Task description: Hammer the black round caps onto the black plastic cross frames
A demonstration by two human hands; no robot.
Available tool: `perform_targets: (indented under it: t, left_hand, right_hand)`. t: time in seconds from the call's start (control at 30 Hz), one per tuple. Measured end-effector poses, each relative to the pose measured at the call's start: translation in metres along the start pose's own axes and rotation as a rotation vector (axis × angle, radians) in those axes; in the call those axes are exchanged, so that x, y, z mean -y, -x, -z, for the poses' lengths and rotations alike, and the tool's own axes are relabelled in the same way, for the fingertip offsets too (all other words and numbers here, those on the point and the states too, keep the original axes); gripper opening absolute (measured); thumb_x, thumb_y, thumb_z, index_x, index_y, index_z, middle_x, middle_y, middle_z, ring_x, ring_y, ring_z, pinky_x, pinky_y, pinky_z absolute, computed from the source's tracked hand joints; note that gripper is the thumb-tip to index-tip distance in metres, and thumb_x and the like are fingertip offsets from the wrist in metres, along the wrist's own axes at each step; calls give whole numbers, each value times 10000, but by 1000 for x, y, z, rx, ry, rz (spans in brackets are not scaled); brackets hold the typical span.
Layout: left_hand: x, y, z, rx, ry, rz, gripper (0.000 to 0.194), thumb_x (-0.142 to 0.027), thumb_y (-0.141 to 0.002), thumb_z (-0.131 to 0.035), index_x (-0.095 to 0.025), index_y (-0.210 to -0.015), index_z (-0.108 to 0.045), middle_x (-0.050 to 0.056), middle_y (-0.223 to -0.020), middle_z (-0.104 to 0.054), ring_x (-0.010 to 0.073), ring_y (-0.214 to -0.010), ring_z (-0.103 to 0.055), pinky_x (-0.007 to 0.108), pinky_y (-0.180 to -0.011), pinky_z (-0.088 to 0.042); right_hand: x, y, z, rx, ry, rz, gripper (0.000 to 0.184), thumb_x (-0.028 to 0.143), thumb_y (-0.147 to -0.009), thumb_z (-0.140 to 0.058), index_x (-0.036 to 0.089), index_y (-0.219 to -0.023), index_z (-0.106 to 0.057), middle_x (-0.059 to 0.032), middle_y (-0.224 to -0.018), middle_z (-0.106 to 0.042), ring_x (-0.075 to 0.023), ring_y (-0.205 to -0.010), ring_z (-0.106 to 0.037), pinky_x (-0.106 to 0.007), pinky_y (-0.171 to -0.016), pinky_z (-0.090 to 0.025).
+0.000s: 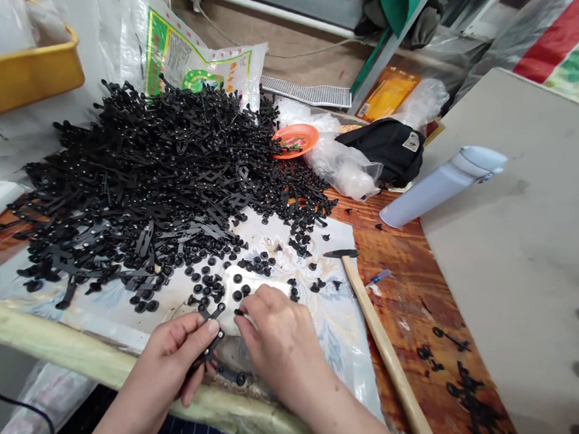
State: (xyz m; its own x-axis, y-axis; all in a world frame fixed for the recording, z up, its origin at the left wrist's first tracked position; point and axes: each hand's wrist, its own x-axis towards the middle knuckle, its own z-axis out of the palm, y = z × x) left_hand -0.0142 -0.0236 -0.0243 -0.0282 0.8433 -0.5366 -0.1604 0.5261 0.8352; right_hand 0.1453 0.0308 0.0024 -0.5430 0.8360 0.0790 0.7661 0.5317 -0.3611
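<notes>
My left hand (171,348), near the front edge of the table, grips a black jointed plastic linkage (214,316) between thumb and fingers. Its crossed arms carry round ends and small shiny pins. Just to the right, my right hand (280,333) pinches a small black round-headed stud (238,312) by the fingertips, apart from the linkage. Part of the stud is hidden by the fingers. Loose black studs (207,281) lie scattered on the pale patterned sheet (331,327) just beyond both hands.
A large heap of black linkages (163,160) covers the table's left and back. On the right lie a wooden-handled hammer (384,341), a leaning light-blue bottle (434,191) and more black parts (476,399). An orange plate (303,134) and black bag (388,148) sit behind.
</notes>
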Motion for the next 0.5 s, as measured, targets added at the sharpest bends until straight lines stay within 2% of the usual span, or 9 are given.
perform_targets:
  t: [0.13, 0.27, 0.33, 0.43, 0.5]
  left_hand:
    - [1, 1, 1, -10, 7, -4, 411, -482, -786, -630, -148, -567, -533, -45, -447, -561, 1, -262, -332, 182, -378, -181]
    - [-1, 1, 0, -6, 14, 0, 408, -477, -788, -625, -151, -569, -515, -37, -474, -580, 2, -261, -337, 184, -376, -148]
    - [-1, 2, -1, -14, 20, 3, 402, -471, -787, -626, -151, -570, -515, -39, -470, -580, -1, -262, -334, 185, -380, -153]
    - [-1, 2, -2, -42, 14, 1, 396, -468, -785, -627, -153, -572, -515, -34, -476, -586, 1, -264, -334, 185, -377, -159]
    - [1, 1, -3, -37, -4, 2, 410, -493, -772, -630, -159, -568, -510, -27, -488, -597, 5, -260, -330, 184, -363, -158]
  right_hand:
    - [3, 7, -18, -178, 124, 93, 227, 68, -856, -510, 169, -665, -579, -39, -684, -542, -189, -646, -500, -300, -554, -336]
    - [-2, 16, -18, -144, 73, 225, 242, 52, -877, -458, 161, -714, -600, -44, -683, -552, -188, -629, -484, -306, -552, -340]
    - [-7, 17, -13, -150, -21, 179, 226, 73, -900, -445, 162, -798, -626, -52, -729, -582, -189, -675, -517, -298, -589, -378]
    - [-15, 10, -4, -234, -151, -6, 179, 133, -916, -468, 182, -880, -636, -52, -791, -618, -182, -743, -567, -284, -656, -426]
    - [-16, 2, 0, -227, -172, -77, 107, 172, -885, -533, 199, -892, -637, -40, -821, -633, -185, -774, -588, -286, -680, -438]
